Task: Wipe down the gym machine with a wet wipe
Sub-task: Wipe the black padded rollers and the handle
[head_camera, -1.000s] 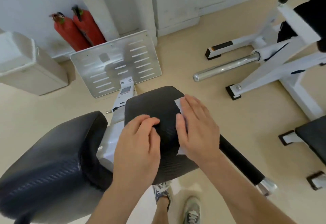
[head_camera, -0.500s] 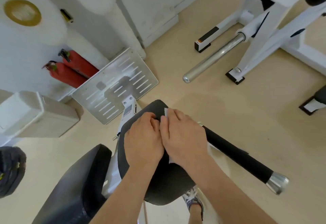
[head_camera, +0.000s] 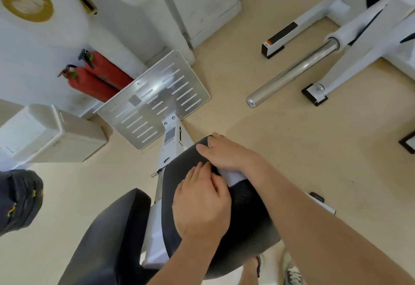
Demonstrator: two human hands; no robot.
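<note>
Pressed white wet wipe [head_camera: 232, 176] onto black textured padded seat [head_camera: 249, 208] with flat, straight-fingered right hand [head_camera: 226, 154], rested left hand [head_camera: 202, 204] loose on seat, just beside wipe, gripping nothing.

A: Wet wipe [head_camera: 232, 177]?
B: White, flat on the black textured pad [head_camera: 247, 213], near its far end. Only an edge shows.
A: Gym machine [head_camera: 155, 222]?
B: White frame [head_camera: 171, 148]; slotted metal footplate [head_camera: 155, 98] ahead, tilted.

Left hand [head_camera: 202, 206], right hand [head_camera: 226, 154], bare forearms [head_camera: 314, 228] — below, a grey-white laced sneaker [head_camera: 292, 271] and a bare ankle [head_camera: 249, 269].
</note>
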